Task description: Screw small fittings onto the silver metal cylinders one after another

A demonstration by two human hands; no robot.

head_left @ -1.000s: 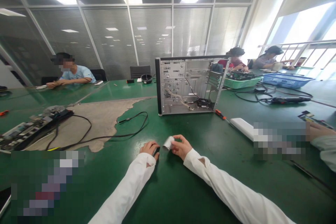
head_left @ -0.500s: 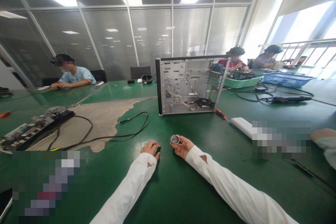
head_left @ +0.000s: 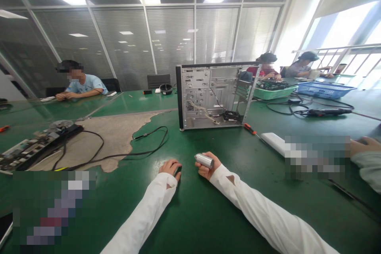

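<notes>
In my right hand (head_left: 210, 168) is a silver metal cylinder (head_left: 205, 160), lying nearly level, its narrower tip pointing left. The fingers wrap it from below and behind, a little above the green table. My left hand (head_left: 169, 168) rests on the tabletop close by, fingers curled and thumb beneath. A dark patch shows between thumb and fingers; whether it is a small object or shadow is unclear. Beyond both hands stands an opened computer case (head_left: 218, 99), upright, with loose wires and a black fan (head_left: 232, 116) inside.
An orange-handled screwdriver (head_left: 249, 128) lies by the case, near a white power strip (head_left: 275, 145). Left are a circuit board assembly (head_left: 38, 147) and a black cable (head_left: 149, 152). Green (head_left: 275, 93) and blue baskets (head_left: 324, 90) stand back right. A co-worker's hand (head_left: 364, 147) shows at right.
My right hand has turned the cylinder: its round end faced me before, and now its side shows. My left hand stays nearly still. The co-worker's hand at right has moved slightly inward.
</notes>
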